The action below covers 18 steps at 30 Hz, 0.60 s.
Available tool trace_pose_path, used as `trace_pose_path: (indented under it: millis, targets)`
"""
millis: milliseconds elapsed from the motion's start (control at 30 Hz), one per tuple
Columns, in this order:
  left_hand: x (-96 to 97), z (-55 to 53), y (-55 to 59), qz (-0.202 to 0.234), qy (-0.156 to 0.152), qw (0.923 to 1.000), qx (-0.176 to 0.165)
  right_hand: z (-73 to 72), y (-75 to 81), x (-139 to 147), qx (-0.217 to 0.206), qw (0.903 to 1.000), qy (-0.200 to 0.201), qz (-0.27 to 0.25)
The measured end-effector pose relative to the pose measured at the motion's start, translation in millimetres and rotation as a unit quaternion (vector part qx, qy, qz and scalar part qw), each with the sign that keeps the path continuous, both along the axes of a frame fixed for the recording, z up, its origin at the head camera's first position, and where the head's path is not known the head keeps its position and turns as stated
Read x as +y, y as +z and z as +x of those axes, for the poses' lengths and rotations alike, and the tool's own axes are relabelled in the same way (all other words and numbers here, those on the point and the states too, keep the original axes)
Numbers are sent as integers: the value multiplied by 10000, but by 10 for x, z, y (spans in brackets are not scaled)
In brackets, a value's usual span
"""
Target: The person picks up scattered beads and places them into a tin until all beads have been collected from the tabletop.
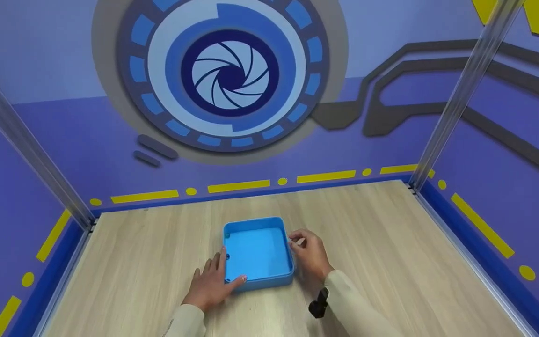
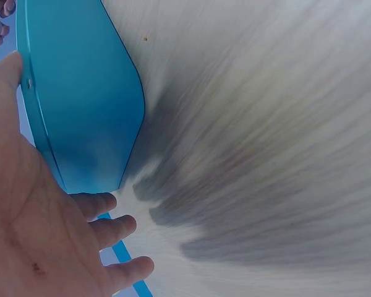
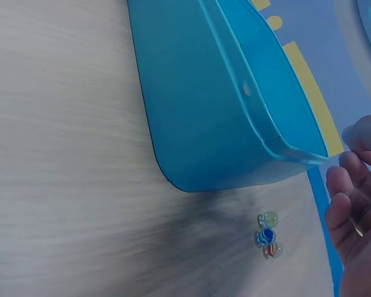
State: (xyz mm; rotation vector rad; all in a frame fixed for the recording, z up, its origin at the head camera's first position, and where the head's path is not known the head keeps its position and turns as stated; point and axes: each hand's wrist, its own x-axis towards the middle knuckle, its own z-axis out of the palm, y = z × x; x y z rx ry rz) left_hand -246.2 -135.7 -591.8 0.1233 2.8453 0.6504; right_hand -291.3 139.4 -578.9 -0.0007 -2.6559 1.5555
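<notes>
Head view: likely partway, marbles [image 1: 227, 256] in box [image 1: 269, 282]
Strays [image 3: 266, 237]: three beside box, likely remaining
Left hand [image 1: 209, 284]: spread, touching box
Right hand [image 1: 312, 254]: curled, can't tell grip

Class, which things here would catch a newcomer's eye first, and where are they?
First, the big round emblem on the back wall. Then the bright blue tray on the wooden table, between the left hand and the right hand. The right wrist view shows three marbles beside the tray.
</notes>
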Motion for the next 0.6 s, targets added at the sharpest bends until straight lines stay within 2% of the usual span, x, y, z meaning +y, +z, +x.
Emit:
trace_pose_path:
  millis: [267,600]
  targets:
    - [7,-10,-7,-69,25,9999,78,7,-24,38,108,9999,-22,-11]
    - [8,5,-6,-20,19,9999,112,6,-82,87,-44,9999,-82,-93]
